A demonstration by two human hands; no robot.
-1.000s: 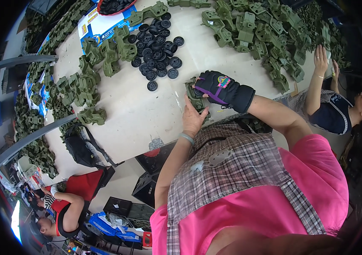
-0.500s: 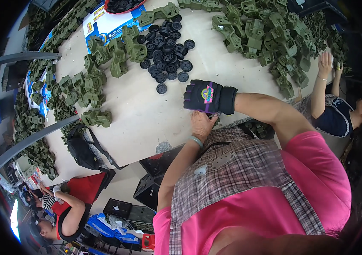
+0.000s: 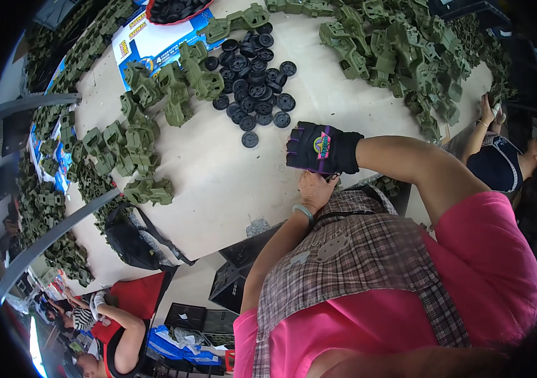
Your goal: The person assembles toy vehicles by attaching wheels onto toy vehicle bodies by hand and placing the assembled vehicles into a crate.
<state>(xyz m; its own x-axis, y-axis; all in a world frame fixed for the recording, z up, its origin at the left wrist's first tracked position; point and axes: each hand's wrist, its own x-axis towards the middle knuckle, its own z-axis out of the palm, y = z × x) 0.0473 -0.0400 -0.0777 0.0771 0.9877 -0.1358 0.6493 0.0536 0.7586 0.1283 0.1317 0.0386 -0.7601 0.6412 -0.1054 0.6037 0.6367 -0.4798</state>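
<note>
Close in front of my apron, near the table's front edge, my two hands are pressed together. My right hand [image 3: 319, 150] wears a black glove with purple trim and a bright patch; it is closed, its back facing up, on top of the left. Below it my left hand [image 3: 316, 190], bare with a pale bangle at the wrist, is also closed. Whatever lies between them is almost wholly hidden; a small dark bit shows beside the left fingers. Just beyond is a pile of black toy wheels [image 3: 257, 90]. Green plastic toy vehicle bodies [image 3: 174, 94] lie left of the wheels.
More green vehicle bodies [image 3: 401, 57] are heaped at the far right. A red bowl of black parts [image 3: 177, 11] stands on printed blue-and-white card [image 3: 155, 41]. A black bag [image 3: 133, 236] lies at the left edge, near a grey metal bar [image 3: 60, 236]. Co-workers sit left and right.
The view has shifted slightly, so the table and my hands appear a little farther right. My hands stay together in the same pose. The co-worker at the right has lowered a raised hand.
</note>
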